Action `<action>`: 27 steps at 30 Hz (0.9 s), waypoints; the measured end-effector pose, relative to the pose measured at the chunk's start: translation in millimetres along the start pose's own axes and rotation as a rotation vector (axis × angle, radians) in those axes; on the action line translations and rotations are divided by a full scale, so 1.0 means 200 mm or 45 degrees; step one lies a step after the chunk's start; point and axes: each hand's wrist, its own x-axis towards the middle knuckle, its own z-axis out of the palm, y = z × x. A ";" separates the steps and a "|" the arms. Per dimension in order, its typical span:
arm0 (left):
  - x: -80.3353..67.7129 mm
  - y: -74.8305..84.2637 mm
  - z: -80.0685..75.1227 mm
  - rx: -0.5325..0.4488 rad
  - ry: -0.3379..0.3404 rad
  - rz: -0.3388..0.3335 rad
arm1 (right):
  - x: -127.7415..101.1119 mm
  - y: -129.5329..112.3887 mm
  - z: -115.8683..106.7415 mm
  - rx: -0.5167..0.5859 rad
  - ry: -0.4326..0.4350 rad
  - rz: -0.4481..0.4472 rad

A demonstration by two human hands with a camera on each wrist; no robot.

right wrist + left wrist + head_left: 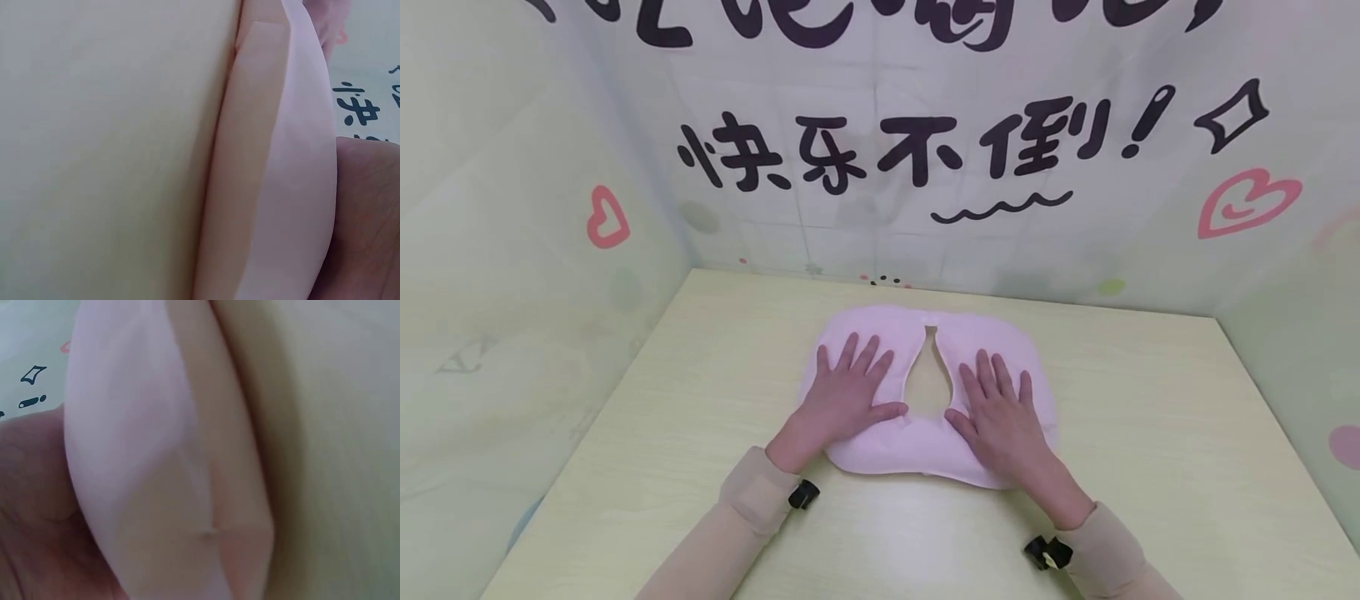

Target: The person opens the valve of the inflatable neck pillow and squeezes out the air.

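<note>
A pale pink cushion (880,454) with rounded corners and a teardrop-shaped opening in its middle lies flat on the table. On its left half rests my left hand (842,396), fingers spread and the thumb at the edge of the opening. My right hand (1003,421) lies on the right half in the same way, its thumb near the opening's lower right edge. In the left wrist view the side of the cushion (144,437) hides most of the palm. The right wrist view shows the cushion's edge (281,162) with part of my right hand (369,212) behind it.
The light wood-grain table (1150,417) extends around the cushion on all sides. Behind it hangs a white printed backdrop (865,225) with black lettering and hearts, and similar sheets flank both sides. A black wrist device (803,495) sits at the left sleeve, others at the right.
</note>
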 end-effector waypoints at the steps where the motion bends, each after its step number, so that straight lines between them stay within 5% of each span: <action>1: 0.01 0.00 -0.01 0.002 -0.002 -0.001 | 0.01 0.00 -0.01 0.005 -0.004 0.006; 16: 0.15 -0.04 -0.21 0.022 0.054 -0.014 | 0.24 0.04 -0.13 0.033 -0.009 0.096; 27: 0.16 -0.02 -0.06 0.024 -0.051 0.028 | 0.25 0.03 -0.03 0.053 -0.124 0.107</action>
